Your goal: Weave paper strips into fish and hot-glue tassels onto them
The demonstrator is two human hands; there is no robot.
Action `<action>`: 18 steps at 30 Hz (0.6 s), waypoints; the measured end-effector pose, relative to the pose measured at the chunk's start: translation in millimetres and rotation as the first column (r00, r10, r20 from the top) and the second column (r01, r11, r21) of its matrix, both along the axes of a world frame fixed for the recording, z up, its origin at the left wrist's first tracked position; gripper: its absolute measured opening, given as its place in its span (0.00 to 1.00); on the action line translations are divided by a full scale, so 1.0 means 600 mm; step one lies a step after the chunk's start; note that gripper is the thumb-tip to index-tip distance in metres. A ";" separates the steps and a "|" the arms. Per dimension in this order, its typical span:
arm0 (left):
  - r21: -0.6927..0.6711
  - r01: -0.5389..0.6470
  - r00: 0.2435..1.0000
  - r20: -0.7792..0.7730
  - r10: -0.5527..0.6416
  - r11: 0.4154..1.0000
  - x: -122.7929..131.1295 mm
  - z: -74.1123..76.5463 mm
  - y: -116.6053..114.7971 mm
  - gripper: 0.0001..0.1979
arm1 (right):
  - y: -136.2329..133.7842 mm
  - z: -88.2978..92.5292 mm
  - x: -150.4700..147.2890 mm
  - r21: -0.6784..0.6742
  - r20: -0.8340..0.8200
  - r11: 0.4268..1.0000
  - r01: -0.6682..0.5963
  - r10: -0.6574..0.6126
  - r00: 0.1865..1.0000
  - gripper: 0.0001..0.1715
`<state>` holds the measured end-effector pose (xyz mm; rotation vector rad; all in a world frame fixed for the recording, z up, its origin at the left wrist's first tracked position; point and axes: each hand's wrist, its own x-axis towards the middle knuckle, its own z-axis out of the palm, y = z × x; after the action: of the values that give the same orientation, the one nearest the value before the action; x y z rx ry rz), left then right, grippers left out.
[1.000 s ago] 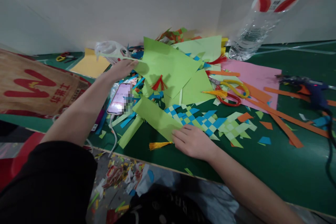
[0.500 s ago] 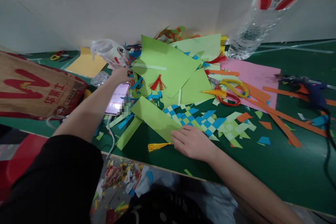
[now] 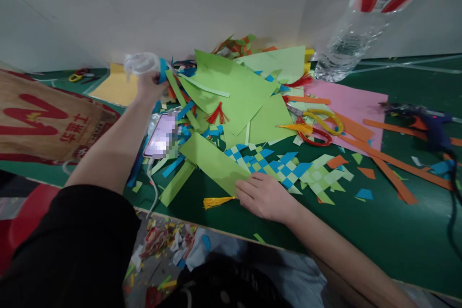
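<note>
At the far left a brown paper bag (image 3: 46, 120) with red print lies on the green table (image 3: 361, 231); behind it sit small yellow-handled scissors (image 3: 77, 76) and a yellow sheet (image 3: 115, 89); the left hand (image 3: 149, 87) is raised above the table near the wall, its fingers curled tight around paper strips (image 3: 176, 89), light green and blue, which trail down to the right onto the paper pile; a crumpled clear plastic piece (image 3: 140, 62) shows just above the fist, and whether the hand touches it cannot be told; below the wrist a lit phone (image 3: 162, 135) lies face up with a white cable at its near end; right of it large green sheets (image 3: 234, 91) are stacked, a red tassel (image 3: 216, 114) on top; a folded green sheet (image 3: 212, 161) slants toward the near edge, and the right hand (image 3: 265, 197) lies flat and open, palm down, fingertips on that sheet's lower corner; a yellow tassel (image 3: 218, 200) lies just left of the thumb; a woven blue-and-green piece (image 3: 285, 166) sits just beyond the fingers; farther right are scissors (image 3: 317, 127) with yellow and red handles, a pink sheet (image 3: 346, 106), a clear water bottle (image 3: 357, 29) near the wall, orange strips (image 3: 393, 173) and a dark glue gun (image 3: 429, 125) at the right edge
</note>
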<state>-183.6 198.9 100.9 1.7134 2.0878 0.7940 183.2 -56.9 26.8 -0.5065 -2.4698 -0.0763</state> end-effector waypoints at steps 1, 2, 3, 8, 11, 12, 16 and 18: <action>0.063 -0.044 0.998 0.052 0.041 0.997 -0.001 0.004 0.005 0.09 | 0.000 0.000 0.000 -0.001 0.003 1.000 -0.002 0.002 1.000 0.12; 0.121 -0.093 0.991 0.103 0.081 0.988 -0.003 0.006 0.011 0.09 | 0.000 -0.001 0.000 -0.002 0.007 1.000 -0.003 0.003 1.000 0.12; 0.159 -0.138 0.982 0.150 0.114 0.978 -0.004 0.007 0.017 0.08 | 0.000 -0.001 0.000 -0.004 0.012 1.000 -0.003 0.003 1.000 0.13; 0.148 -0.225 0.943 0.283 0.177 0.963 -0.001 0.003 0.028 0.07 | -0.001 0.000 0.001 -0.016 0.042 1.000 0.000 0.000 0.999 0.12; 0.174 -0.159 0.958 0.265 0.110 0.972 0.012 0.000 0.010 0.12 | 0.000 0.002 0.001 0.008 0.028 1.000 0.009 -0.009 1.000 0.11; 0.186 -0.121 0.969 0.235 0.075 0.975 0.017 -0.001 0.001 0.14 | 0.000 0.003 0.001 0.018 0.022 1.000 0.013 -0.014 1.000 0.11; 0.209 0.214 0.975 -0.111 -0.194 0.954 0.034 0.001 -0.034 0.34 | 0.000 0.003 0.000 0.026 -0.019 0.999 0.020 -0.019 1.000 0.12; 0.174 0.382 0.901 -0.291 -0.323 0.908 0.038 0.003 -0.044 0.42 | 0.000 0.002 0.000 0.016 -0.028 1.000 0.013 -0.013 1.000 0.12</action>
<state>-160.9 172.6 102.6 2.3485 1.7968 0.7507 182.9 -56.7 27.8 -0.5133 -2.4366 -0.0934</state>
